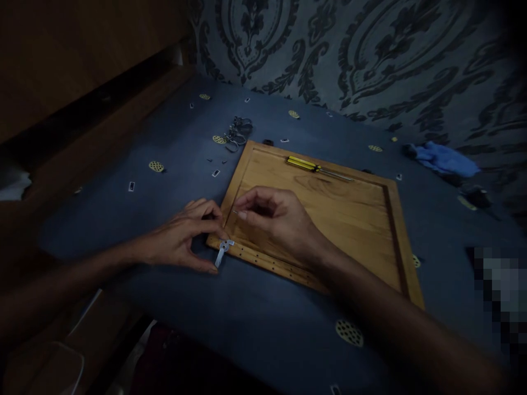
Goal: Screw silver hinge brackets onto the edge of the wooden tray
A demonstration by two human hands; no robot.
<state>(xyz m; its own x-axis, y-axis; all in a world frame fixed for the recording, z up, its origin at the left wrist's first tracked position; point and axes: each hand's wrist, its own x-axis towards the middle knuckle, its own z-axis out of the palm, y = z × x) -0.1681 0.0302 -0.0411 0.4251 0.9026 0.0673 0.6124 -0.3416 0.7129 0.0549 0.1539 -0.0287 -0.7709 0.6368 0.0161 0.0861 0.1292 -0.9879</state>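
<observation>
Gripping metal bracket by its ends between thumb and forefinger of left hand, at eight-o'clock corner of wooden board. Probably light, stiff, slightly slick; best taken by edges. Aligned lengthwise one to seven o'clock, with longer end toward seven. Pinching tiny screw, apparently, with right hand.

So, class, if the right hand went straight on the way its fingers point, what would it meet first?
Probably the wooden board's left rim, with the left hand close by. The right hand may instead pass above, as depth is unclear.
</observation>
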